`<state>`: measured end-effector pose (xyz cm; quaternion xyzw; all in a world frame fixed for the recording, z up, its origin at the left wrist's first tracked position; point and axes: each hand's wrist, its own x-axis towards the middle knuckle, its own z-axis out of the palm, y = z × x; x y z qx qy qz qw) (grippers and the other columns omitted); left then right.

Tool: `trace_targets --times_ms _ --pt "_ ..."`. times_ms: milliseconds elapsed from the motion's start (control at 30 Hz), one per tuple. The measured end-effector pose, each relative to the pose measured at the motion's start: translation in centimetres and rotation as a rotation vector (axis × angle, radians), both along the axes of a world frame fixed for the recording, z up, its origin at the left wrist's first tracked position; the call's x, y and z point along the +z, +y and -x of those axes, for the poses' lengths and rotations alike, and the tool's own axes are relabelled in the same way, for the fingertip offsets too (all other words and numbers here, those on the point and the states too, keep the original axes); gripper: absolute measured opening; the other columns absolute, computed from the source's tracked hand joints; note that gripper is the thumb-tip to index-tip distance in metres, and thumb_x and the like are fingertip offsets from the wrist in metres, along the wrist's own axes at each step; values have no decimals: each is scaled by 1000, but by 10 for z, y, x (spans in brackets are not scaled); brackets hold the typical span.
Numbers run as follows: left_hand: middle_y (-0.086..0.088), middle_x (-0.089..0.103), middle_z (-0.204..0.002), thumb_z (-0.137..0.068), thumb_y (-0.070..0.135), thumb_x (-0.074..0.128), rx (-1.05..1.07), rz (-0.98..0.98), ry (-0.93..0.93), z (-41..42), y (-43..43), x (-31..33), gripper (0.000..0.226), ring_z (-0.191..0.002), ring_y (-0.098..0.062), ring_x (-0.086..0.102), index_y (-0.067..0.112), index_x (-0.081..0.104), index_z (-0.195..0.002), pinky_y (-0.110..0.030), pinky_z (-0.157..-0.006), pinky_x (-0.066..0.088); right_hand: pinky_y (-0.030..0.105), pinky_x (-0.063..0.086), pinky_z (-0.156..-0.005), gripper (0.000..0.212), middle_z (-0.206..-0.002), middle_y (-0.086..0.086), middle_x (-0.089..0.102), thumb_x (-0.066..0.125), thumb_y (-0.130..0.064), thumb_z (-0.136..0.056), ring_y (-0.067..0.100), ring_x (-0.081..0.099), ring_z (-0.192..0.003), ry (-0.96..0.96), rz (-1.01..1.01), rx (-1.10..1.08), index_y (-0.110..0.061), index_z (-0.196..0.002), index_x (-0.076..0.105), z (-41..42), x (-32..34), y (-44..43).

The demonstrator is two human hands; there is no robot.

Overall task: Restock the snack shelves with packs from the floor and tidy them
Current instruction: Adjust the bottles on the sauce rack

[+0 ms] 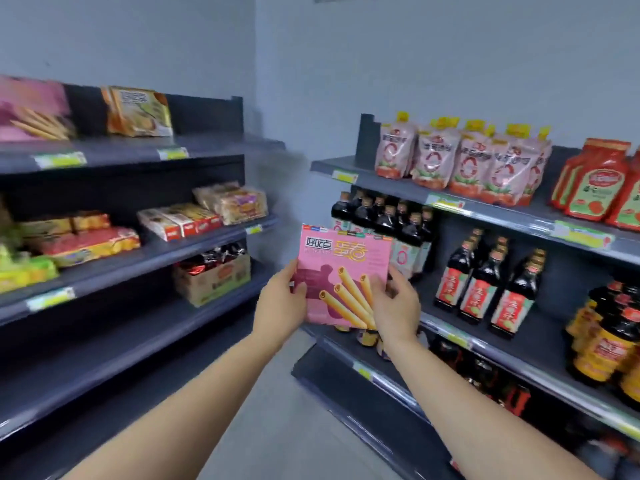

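Observation:
I hold a pink egg-roll snack box upright in front of me, between the two shelf units. My left hand grips its lower left edge and my right hand grips its lower right corner. On the top left shelf stands a matching pink egg-roll pack, blurred at the frame's edge, with an orange biscuit pack beside it. The snack shelves on the left carry several biscuit and cracker packs.
The right shelf unit carries pink pouches, red sauce packs and dark sauce bottles. A cardboard carton of packets sits on a lower left shelf. Grey floor runs between the units to a corner wall.

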<state>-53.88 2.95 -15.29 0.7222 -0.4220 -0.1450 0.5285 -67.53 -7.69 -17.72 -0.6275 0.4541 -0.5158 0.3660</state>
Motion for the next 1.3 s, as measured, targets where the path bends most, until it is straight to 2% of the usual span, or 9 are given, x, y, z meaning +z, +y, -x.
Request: trace_targets --times_ms 167,267,500,600,733,900,1067,1200,1300 --pt "10 61 -118 -94 4 43 176 16 -44 -110 67 22 51 -104 -10 57 28 47 -139 -24 -85 43 32 47 -75 19 -87 -5 66 59 -27 -89 16 60 -80 -63 23 176 -37 -102 68 -131 18 44" --pt "10 60 -119 -96 7 42 286 27 -32 -163 103 31 52 -108 -12 57 30 43 -142 -26 -83 43 30 43 -74 21 -86 -10 64 58 -27 -91 13 59 -82 -65 12 293 -38 -107 67 -195 31 71" --pt "7 57 -130 -96 10 45 504 20 -22 -264 153 49 53 -115 -16 56 28 40 -145 -33 -96 47 43 52 -86 23 -97 -7 69 61 -35 -86 18 62 -93 -81 70 465 -42 -108 67 -323 51 105" --pt "5 62 -126 -94 9 44 572 35 -31 -298 162 58 53 -111 -20 61 28 42 -144 -37 -95 50 42 51 -88 19 -100 -11 68 61 -34 -88 15 62 -98 -87 85 543 -45 -103 65 -365 63 111" --pt "2 61 -121 -96 11 45 665 45 -48 -335 166 71 52 -103 -23 61 29 39 -145 -38 -90 52 36 49 -85 27 -97 -17 62 60 -35 -91 12 58 -97 -95 74 630 -35 -118 64 -413 78 109" --pt "7 61 -103 -97 11 44 721 69 -51 -378 163 82 50 -80 -20 60 31 41 -143 -28 -66 46 35 51 -81 32 -108 -6 63 58 -36 -92 14 59 -99 -68 97 727 -34 -124 61 -466 92 100" --pt "4 63 -116 -97 14 45 756 56 -59 -421 162 92 50 -85 -18 62 32 40 -143 -30 -68 49 35 53 -80 33 -109 -5 63 58 -36 -93 15 59 -99 -70 102 770 -32 -126 60 -514 103 95" --pt "9 62 -102 -97 13 45 754 75 -90 -458 160 102 46 -91 -20 62 34 47 -138 -34 -73 51 42 55 -81 29 -104 -4 66 57 -38 -92 16 62 -96 -72 103 770 -35 -120 62 -557 110 91" --pt "12 59 -99 -97 13 46 744 89 -92 -491 155 111 46 -96 -18 62 32 46 -139 -33 -78 51 36 54 -77 28 -102 -5 68 57 -37 -93 14 63 -93 -81 114 762 -33 -120 63 -587 118 86"
